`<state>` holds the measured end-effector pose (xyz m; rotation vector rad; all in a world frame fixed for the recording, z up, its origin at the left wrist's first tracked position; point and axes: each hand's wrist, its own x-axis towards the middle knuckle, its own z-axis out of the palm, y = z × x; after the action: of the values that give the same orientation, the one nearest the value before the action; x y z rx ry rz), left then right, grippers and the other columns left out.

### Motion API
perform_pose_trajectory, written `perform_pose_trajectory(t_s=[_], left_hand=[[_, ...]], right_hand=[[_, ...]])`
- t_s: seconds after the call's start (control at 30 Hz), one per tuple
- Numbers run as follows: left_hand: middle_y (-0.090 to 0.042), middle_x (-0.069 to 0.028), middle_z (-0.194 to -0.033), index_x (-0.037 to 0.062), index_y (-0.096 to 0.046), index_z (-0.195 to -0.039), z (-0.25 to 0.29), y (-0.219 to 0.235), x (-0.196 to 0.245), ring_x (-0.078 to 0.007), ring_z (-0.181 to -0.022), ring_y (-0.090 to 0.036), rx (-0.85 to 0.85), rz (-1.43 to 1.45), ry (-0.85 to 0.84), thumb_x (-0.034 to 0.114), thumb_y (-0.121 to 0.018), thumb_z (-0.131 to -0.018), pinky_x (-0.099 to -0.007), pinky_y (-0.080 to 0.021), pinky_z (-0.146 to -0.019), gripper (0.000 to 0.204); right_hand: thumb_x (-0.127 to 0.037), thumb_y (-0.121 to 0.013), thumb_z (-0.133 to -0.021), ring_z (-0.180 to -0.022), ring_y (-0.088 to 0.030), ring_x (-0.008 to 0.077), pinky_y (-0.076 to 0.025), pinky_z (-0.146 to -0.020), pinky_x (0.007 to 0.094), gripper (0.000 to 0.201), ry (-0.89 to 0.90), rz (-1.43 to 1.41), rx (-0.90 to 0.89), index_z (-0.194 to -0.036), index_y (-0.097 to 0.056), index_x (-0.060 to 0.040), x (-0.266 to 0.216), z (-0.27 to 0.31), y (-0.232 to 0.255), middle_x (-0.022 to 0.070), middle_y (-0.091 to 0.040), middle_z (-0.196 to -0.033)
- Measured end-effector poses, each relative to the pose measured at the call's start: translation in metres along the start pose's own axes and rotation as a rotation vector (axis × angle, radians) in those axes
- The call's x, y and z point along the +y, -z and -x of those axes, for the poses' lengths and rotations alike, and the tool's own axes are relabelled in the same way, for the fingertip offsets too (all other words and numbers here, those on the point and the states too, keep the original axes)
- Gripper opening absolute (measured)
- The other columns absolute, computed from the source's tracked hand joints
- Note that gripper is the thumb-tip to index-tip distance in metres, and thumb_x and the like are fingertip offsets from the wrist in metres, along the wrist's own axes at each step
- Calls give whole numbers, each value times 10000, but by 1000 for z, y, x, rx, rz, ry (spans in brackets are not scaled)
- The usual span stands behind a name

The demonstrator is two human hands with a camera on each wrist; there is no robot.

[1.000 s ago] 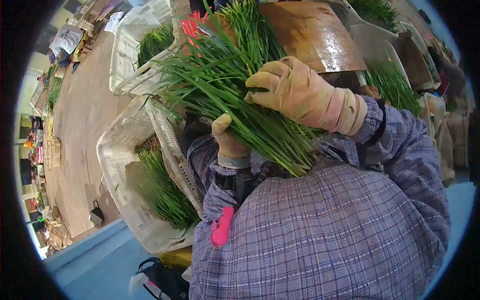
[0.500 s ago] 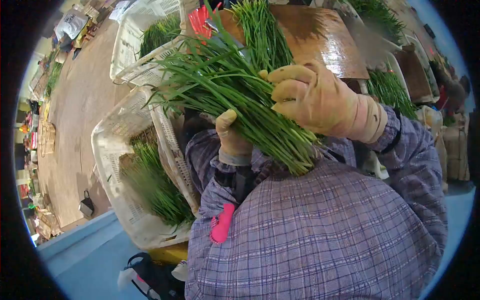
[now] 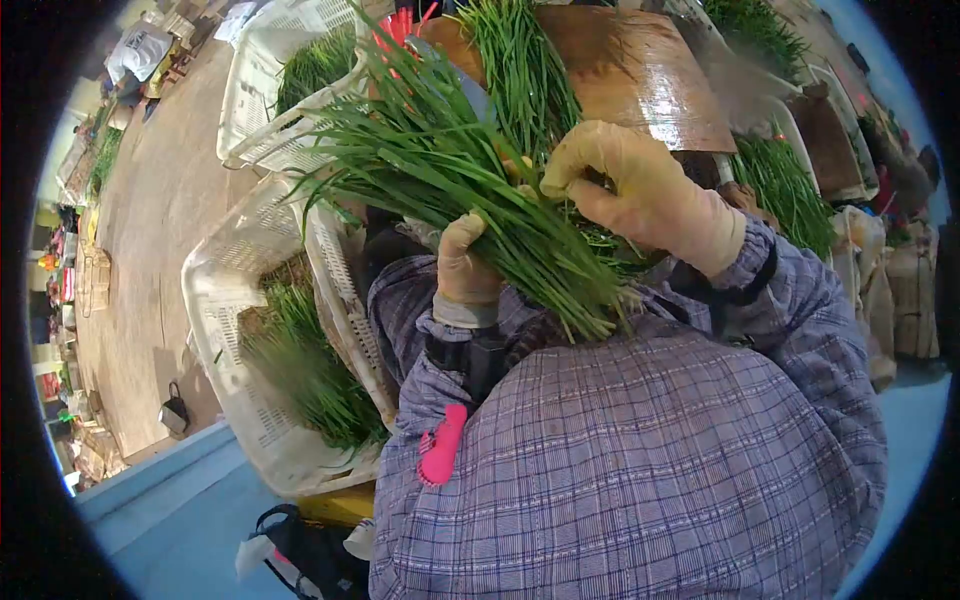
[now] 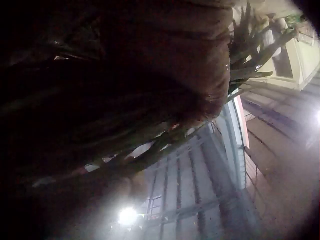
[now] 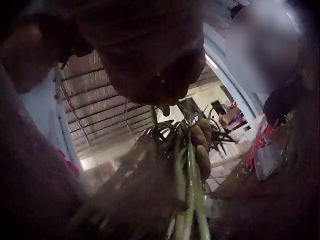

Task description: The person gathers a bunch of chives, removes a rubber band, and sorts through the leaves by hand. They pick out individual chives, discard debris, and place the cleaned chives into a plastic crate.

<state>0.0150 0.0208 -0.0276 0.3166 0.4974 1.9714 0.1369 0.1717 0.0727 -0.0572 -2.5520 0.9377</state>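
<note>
A bunch of long, flat green garlic chives (image 3: 430,180) lies slantwise before the chest, its pale stem ends low on the right. My gloved left hand (image 3: 468,268) grips it from below, thumb over the near side; some fingertips show on the far side. In the left wrist view the glove (image 4: 175,60) is dark against the leaves. My gloved right hand (image 3: 645,190) is at the bunch's upper right edge, fingers curled and tips brought together with the thumb. In the right wrist view a thin stem runs up to those fingertips (image 5: 165,95).
White plastic crates (image 3: 235,400) with more chives stand on the left. Another chive bundle (image 3: 520,75) lies on the brown board (image 3: 640,70) ahead, near red strips (image 3: 400,28). More chives (image 3: 785,190) are at the right. A black bag (image 3: 320,560) sits lower left.
The right hand has shifted right along the bunch and turned, its fingers curling in tighter. The left hand keeps its grip, and the leafy tops have swung slightly upward.
</note>
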Motion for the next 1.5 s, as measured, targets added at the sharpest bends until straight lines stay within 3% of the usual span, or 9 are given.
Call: perform_pose_trajectory(t_s=[0.23, 0.3, 0.53, 0.6, 0.67, 1.03, 1.33, 1.43, 1.5], left_hand=[[-592, -162, -1180, -17, -463, -1302, 0, 27, -8, -294, -1075, -583, -74, -35, -29, 473, -633, -782, -437, -489, -927, 734], [-594, -120, -1118, -30, -480, -1264, 0, 23, -7, -247, -997, -590, 34, 72, -48, 242, -588, -827, -388, -488, -917, 526], [-572, -118, -1170, 7, -497, -1254, -4, 17, -8, -240, -1027, -580, 161, 213, -95, 153, -595, -812, -400, -476, -951, 476], [-575, -120, -1166, 4, -501, -1246, -5, 17, -4, -248, -1046, -576, 135, 125, -77, 170, -590, -808, -407, -471, -955, 477], [-580, -124, -1162, -5, -501, -1249, -4, 10, 0, -256, -1042, -580, 163, 107, -53, 182, -589, -808, -415, -473, -953, 487], [-580, -173, -1193, -33, -466, -1303, -4, 13, 1, -295, -1048, -593, 6, 174, 23, 248, -586, -827, -449, -484, -941, 565], [-589, -143, -1163, 0, -464, -1304, -4, 3, -3, -241, -1044, -590, 15, -112, -157, 532, -600, -859, -393, -492, -918, 706], [-600, -122, -1134, 18, -488, -1276, -3, 3, -2, -231, -1029, -593, 85, -119, -130, 502, -578, -884, -388, -497, -898, 630], [-604, -123, -1128, 22, -501, -1259, -2, 5, -1, -236, -1028, -593, 83, -41, -85, 493, -580, -884, -396, -494, -903, 608]], right_hand=[[-133, -660, -808, -901, -637, 223, -507, -792, 314, 250, -247, -155, 64, -1036, -616, -40, 11, 7, -8, 130, -647, -1015], [-160, -682, -803, -918, -632, 229, -504, -806, 318, 318, -328, -215, 91, -1086, -599, -42, 4, 13, -4, 133, -641, -1027], [-239, -726, -811, -917, -627, 225, -503, -807, 337, 443, -274, 153, -121, -1169, -557, -39, -19, 31, -16, 111, -636, -1002], [-157, -710, -823, -868, -608, 171, -500, -773, 311, 404, -234, 61, 12, -1175, -551, -40, -11, 33, -21, 78, -623, -958], [-54, -669, -829, -824, -579, 129, -491, -746, 277, 395, -533, -389, 14, -1201, -537, -41, -10, 31, -16, 47, -602, -914], [-17, -651, -837, -810, -511, 102, -473, -760, 249, 500, -439, -506, 154, -1304, -474, -57, 0, 29, -16, 46, -566, -996], [-38, -604, -889, -849, -546, 84, -475, -764, 218, 533, -234, -358, 74, -1384, -408, -56, -20, 11, -18, 54, -583, -1068], [-134, -624, -895, -718, -603, 106, -505, -602, 236, 422, -631, -929, -22, -1287, -502, -36, -18, 8, -3, 56, -636, -1005], [-134, -629, -892, -718, -603, 103, -503, -598, 235, 389, -646, -788, -85, -1258, -533, -44, -5, 15, -6, 56, -641, -990]])
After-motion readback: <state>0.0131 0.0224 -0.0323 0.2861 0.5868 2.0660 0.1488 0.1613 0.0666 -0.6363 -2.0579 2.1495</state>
